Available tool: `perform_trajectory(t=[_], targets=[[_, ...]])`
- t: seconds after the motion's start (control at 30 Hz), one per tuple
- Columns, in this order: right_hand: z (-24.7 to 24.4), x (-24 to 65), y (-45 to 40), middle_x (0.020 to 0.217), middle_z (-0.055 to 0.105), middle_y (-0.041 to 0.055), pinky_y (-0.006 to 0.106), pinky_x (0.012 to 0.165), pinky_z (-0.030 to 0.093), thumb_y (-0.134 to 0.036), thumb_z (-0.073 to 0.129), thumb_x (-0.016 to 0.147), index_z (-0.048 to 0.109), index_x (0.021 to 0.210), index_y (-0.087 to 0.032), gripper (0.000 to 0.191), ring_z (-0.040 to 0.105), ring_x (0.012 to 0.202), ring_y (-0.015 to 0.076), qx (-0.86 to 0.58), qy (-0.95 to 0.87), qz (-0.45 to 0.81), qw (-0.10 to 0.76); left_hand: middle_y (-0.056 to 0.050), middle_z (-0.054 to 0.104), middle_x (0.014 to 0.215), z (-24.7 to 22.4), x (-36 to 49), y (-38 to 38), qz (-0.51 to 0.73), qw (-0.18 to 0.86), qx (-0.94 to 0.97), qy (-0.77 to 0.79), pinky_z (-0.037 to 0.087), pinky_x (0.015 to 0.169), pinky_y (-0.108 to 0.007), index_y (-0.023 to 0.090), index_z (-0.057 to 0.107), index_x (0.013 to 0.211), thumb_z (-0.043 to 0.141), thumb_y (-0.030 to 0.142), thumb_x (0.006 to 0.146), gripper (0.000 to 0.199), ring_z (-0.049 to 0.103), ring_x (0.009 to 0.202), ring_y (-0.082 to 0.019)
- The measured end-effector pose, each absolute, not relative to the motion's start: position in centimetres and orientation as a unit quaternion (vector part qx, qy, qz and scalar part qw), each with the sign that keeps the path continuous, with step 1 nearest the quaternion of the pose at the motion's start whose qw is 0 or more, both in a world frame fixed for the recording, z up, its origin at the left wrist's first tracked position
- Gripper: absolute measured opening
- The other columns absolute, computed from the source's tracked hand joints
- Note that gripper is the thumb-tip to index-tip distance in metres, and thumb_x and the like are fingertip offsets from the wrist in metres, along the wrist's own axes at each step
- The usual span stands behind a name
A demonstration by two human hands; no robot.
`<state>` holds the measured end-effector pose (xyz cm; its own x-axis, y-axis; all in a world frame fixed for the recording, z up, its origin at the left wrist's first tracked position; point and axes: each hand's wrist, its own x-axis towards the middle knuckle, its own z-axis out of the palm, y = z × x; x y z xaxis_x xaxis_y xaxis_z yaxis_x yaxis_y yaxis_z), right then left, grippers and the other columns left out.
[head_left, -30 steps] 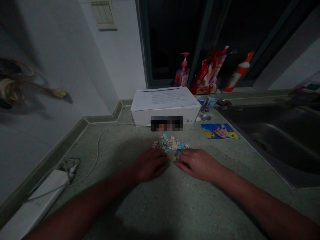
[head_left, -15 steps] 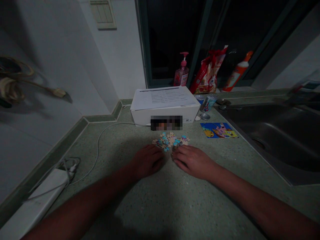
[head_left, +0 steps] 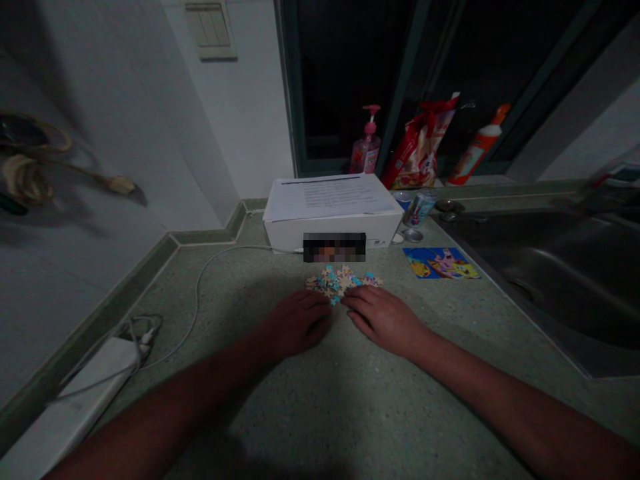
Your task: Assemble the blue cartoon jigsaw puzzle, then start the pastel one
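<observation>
A small heap of jigsaw puzzle pieces (head_left: 344,279), some bare tan and some light blue, lies on the green speckled counter in front of a white box. My left hand (head_left: 304,321) rests at the heap's near left edge, its fingers loosely bent and lying against the counter, with nothing visible in them. From the right, my right hand (head_left: 380,315) reaches the near edge of the pile. Its fingers are extended and slightly apart, the tips touching or covering a few pieces. Under the fingertips the pieces are hidden.
Behind the heap stands the white box (head_left: 330,200) with printed paper on top. A colourful cartoon picture card (head_left: 441,263) lies to the right, before a metal sink (head_left: 550,267). A can (head_left: 420,208) stands near the box. At left are a power strip (head_left: 95,380) and a white cable (head_left: 196,300).
My right hand has shifted slightly left and forward onto the near edge of the puzzle pieces. My left hand stays almost in place. The view has moved a little.
</observation>
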<state>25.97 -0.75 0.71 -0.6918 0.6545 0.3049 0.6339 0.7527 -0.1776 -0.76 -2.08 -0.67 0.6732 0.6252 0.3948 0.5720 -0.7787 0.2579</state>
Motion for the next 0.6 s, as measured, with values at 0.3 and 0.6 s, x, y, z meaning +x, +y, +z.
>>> perform_trajectory(t=[0.3,0.6], targets=[[-0.4,25.2,0.9,0.135,0.077,0.0165,0.056,0.107,0.057,-0.02,0.063,0.105,0.074,0.132,-0.017,0.03,0.071,0.124,0.0336,-0.408,-0.889,0.022,0.206,-0.011,0.076,0.127,-0.4,-0.6,-2.1,0.207,0.074,0.917,0.333,0.055,0.109,-0.046,0.021,0.074,0.117,0.06,0.021,0.103,0.02,0.07,0.119,-0.026],[-0.6,25.2,1.7,0.133,0.077,0.0156,0.051,0.105,0.058,-0.017,0.065,0.104,0.075,0.131,-0.017,0.029,0.07,0.122,0.0317,-0.4,-0.886,0.02,0.234,-0.01,0.076,0.124,-0.6,-0.4,-2.0,0.204,0.064,0.919,0.33,0.054,0.106,-0.044,0.02,0.074,0.114,0.056,0.024,0.106,0.02,0.07,0.114,-0.025]])
